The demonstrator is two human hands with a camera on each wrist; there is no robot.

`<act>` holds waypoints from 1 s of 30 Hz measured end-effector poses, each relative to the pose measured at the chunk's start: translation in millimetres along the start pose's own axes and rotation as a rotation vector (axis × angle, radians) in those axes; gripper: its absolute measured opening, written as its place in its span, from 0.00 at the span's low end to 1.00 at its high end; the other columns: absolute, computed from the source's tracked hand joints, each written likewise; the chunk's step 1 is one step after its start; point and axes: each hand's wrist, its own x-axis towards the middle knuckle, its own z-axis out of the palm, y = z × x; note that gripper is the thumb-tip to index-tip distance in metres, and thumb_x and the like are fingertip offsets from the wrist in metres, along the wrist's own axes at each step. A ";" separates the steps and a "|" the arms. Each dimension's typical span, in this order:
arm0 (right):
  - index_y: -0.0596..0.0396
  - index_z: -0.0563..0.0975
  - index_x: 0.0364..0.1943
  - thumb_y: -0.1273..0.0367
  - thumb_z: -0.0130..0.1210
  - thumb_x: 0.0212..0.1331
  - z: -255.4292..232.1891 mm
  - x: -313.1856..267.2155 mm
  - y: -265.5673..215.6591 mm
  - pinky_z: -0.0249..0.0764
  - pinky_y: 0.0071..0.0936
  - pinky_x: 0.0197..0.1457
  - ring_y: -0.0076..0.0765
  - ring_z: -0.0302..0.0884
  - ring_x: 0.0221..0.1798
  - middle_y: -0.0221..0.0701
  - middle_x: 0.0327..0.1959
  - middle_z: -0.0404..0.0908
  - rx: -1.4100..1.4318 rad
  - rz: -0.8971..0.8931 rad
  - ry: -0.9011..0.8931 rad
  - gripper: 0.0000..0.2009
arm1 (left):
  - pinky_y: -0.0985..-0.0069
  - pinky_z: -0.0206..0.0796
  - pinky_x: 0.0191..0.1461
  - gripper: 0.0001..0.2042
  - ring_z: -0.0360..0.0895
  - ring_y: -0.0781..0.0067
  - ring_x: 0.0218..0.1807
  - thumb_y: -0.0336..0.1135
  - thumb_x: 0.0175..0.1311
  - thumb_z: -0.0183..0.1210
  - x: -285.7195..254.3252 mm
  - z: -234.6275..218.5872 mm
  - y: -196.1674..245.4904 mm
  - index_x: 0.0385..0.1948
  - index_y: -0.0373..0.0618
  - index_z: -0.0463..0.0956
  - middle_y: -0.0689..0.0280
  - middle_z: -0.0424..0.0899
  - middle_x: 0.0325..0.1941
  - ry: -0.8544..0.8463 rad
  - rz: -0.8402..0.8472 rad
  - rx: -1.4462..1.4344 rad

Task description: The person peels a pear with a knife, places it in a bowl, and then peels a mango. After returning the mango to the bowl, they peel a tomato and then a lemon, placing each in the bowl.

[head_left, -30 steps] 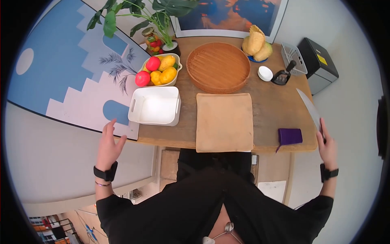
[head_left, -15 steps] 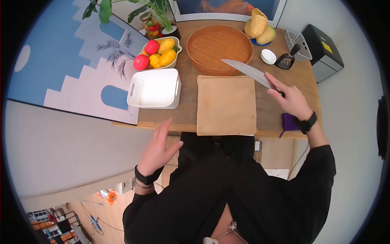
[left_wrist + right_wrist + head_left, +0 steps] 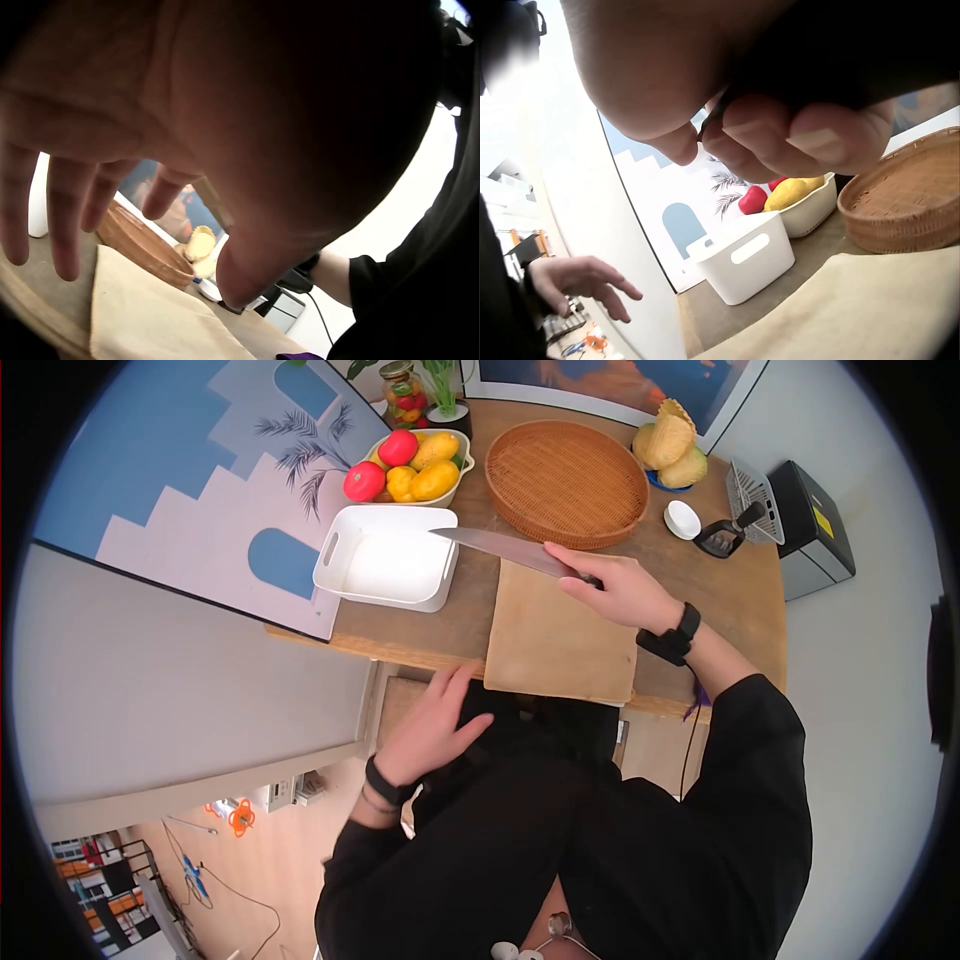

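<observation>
My right hand (image 3: 632, 592) grips a kitchen knife (image 3: 495, 546) by its dark handle, index finger stretched along the blade. The blade points left above the tan square mat (image 3: 560, 635), its tip overlapping the rim of the white bin (image 3: 405, 598) in the head view. In the right wrist view, curled fingers (image 3: 757, 131) wrap the handle, and most of the knife is hidden. At the table's front edge, my left hand (image 3: 432, 727) hovers with fingers loosely extended and nothing in it; the left wrist view shows its spread fingers (image 3: 64, 217) before the mat.
Behind the bin stands a bowl (image 3: 465, 465) of red and yellow fruit. A round wicker tray (image 3: 567, 480) lies behind the mat. A white cup (image 3: 682, 520), a black-handled tool (image 3: 722, 538), cabbage-like vegetables (image 3: 672, 445) and a grey basket (image 3: 752, 500) occupy the right back.
The right hand has swung the knife from the table's right side leftward over the mat. My left hand has moved right, toward the table's front edge, staying free of anything.
</observation>
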 end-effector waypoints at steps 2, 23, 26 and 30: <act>0.32 0.65 0.77 0.58 0.54 0.74 10.9 4.7 -5.6 0.77 0.32 0.57 0.42 0.85 0.49 0.37 0.54 0.86 0.031 -0.073 0.013 0.28 | 0.61 0.70 0.68 0.33 0.74 0.44 0.66 0.38 0.67 0.66 26.6 0.1 7.6 0.72 0.41 0.62 0.47 0.71 0.69 0.032 0.136 0.054; 0.28 0.68 0.75 0.51 0.53 0.73 56.9 -26.4 -47.2 0.79 0.41 0.38 0.54 0.84 0.32 0.42 0.29 0.84 0.271 0.169 0.477 0.27 | 0.58 0.73 0.37 0.09 0.82 0.44 0.34 0.34 0.66 0.60 163.4 -23.6 62.2 0.42 0.40 0.80 0.49 0.84 0.32 -0.011 0.209 0.007; 0.29 0.68 0.75 0.52 0.53 0.73 33.4 -44.1 -66.3 0.79 0.40 0.38 0.53 0.84 0.32 0.40 0.31 0.86 0.270 0.330 0.331 0.27 | 0.60 0.72 0.36 0.09 0.82 0.45 0.33 0.33 0.66 0.59 154.3 -12.4 68.1 0.41 0.38 0.79 0.50 0.83 0.31 0.005 0.240 -0.103; 0.29 0.68 0.75 0.54 0.53 0.73 41.0 -65.3 -67.7 0.80 0.38 0.40 0.52 0.84 0.32 0.39 0.35 0.88 0.213 0.194 0.348 0.26 | 0.63 0.72 0.36 0.10 0.82 0.52 0.31 0.33 0.64 0.61 134.4 3.2 62.0 0.42 0.37 0.77 0.52 0.82 0.30 -0.048 0.232 -0.188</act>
